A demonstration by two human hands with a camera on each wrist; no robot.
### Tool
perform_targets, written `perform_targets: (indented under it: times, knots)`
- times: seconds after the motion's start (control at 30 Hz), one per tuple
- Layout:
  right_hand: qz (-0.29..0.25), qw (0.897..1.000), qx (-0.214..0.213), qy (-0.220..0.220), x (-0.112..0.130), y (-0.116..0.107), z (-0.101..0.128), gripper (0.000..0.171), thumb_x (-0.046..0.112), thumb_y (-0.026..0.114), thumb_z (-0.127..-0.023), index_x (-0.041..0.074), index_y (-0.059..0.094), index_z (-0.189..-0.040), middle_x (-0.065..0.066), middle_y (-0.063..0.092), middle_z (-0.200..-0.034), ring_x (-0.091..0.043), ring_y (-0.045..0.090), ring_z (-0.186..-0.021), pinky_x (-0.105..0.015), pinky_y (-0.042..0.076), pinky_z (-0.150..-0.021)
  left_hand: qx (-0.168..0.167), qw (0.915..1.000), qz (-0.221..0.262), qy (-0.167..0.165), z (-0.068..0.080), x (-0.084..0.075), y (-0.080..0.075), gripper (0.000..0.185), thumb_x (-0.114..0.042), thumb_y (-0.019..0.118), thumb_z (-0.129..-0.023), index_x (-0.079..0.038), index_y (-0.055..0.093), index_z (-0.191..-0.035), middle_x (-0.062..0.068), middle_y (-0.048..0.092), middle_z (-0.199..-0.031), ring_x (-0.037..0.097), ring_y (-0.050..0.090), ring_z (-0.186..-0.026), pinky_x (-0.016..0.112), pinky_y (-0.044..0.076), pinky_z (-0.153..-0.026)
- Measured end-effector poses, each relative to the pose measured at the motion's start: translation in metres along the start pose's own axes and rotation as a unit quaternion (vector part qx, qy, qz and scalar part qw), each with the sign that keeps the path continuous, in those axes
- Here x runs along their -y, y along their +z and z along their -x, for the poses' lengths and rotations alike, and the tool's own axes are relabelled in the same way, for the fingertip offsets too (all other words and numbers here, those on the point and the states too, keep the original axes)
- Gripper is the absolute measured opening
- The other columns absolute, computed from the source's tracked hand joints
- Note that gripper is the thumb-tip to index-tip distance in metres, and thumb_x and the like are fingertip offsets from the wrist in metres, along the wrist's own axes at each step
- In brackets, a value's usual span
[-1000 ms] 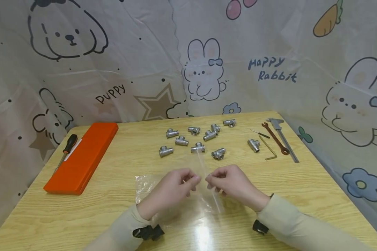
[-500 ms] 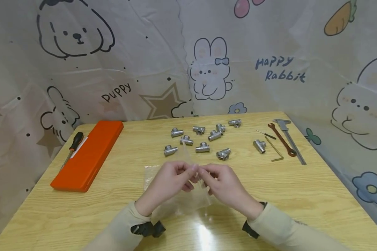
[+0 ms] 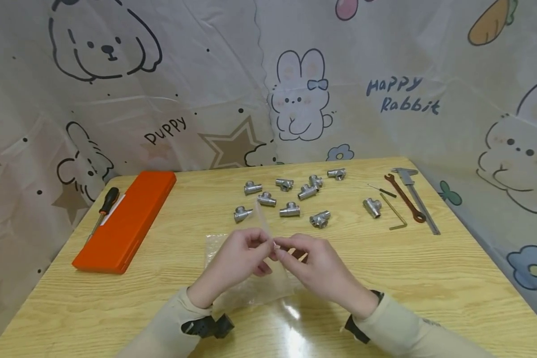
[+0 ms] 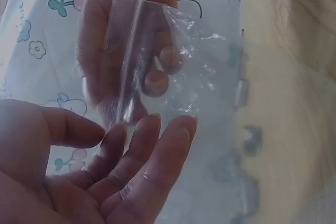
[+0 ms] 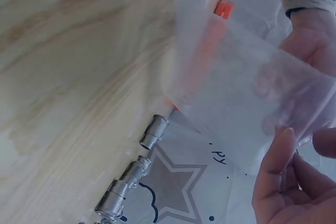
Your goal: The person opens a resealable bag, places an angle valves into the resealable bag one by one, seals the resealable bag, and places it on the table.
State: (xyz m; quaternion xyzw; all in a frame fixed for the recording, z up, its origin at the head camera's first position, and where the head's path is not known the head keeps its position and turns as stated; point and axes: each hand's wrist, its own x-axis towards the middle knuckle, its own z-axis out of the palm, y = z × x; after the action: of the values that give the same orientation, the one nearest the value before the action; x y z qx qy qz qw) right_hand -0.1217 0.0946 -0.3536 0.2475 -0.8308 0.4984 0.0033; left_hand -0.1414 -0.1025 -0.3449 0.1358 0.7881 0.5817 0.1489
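A clear zip-lock bag (image 3: 264, 291) hangs between the two hands above the table, its zip strip slanting up and away. My left hand (image 3: 239, 256) pinches the strip between thumb and forefinger. From the other side my right hand (image 3: 315, 263) pinches the same edge, fingertips nearly meeting the left ones. In the left wrist view the bag (image 4: 205, 93) looks thin and creased, with the right hand's fingers showing through it. Nothing can be seen inside the bag (image 5: 231, 87) in the right wrist view. Beyond the hands lie several metal tee fittings (image 3: 290, 210).
An orange case (image 3: 127, 223) lies at the left, beside a black-handled screwdriver (image 3: 109, 201). On the right are one more tee fitting (image 3: 372, 207), a hex key (image 3: 395, 213), a small thin screwdriver (image 3: 387, 192), a wrench (image 3: 405, 200) and a caliper (image 3: 418, 199). A printed cloth hangs behind.
My right hand has moved left, bringing both hands' fingertips together on the bag's edge. The zip strip's far end has swung left. The view has shifted slightly; the fittings and tools stay put.
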Motion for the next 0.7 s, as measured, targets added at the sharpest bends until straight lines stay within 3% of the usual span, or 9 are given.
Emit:
perform_targets:
  times: [0.23,0.5,0.6,0.7]
  knots:
    - [-0.017,0.998,0.026,0.052,0.002,-0.005,-0.003,0.029,0.031,0.066,-0.096,0.013,0.073,-0.118,0.002,0.073,-0.104,-0.014,0.065,-0.076,-0.029,0.056,-0.064,0.025,0.9990,-0.018,0.032,0.002,-0.001,-0.002,0.020,-0.022,0.058,-0.102,-0.004,0.065,-0.097,0.015,0.063,-0.088,0.025,0.069,-0.068,0.036,0.060,-0.063]
    - [-0.069,0.994,0.042,0.074,0.001,-0.011,-0.005,0.026,0.029,0.064,-0.098,0.008,0.076,-0.108,0.001,0.073,-0.087,-0.020,0.065,-0.071,-0.031,0.057,-0.063,0.058,0.9942,-0.055,0.071,0.002,-0.002,-0.006,0.019,-0.017,0.055,-0.103,-0.003,0.062,-0.093,0.017,0.062,-0.084,0.023,0.068,-0.070,0.034,0.059,-0.066]
    - [-0.074,0.993,0.042,0.077,0.002,-0.011,-0.006,0.020,0.024,0.066,-0.096,0.007,0.077,-0.101,0.000,0.071,-0.082,-0.019,0.065,-0.067,-0.031,0.057,-0.059,0.054,0.9936,-0.065,0.075,0.002,-0.002,-0.005,0.020,-0.016,0.056,-0.102,-0.002,0.063,-0.091,0.015,0.062,-0.079,0.023,0.067,-0.068,0.034,0.058,-0.064]
    - [-0.072,0.994,0.038,0.079,0.002,-0.009,-0.008,0.013,0.017,0.068,-0.094,0.008,0.077,-0.096,0.001,0.071,-0.078,-0.018,0.064,-0.065,-0.030,0.057,-0.058,0.033,0.9931,-0.090,0.067,0.002,0.000,-0.002,0.027,-0.029,0.059,-0.101,-0.006,0.063,-0.086,0.010,0.065,-0.078,0.022,0.067,-0.066,0.033,0.057,-0.059]
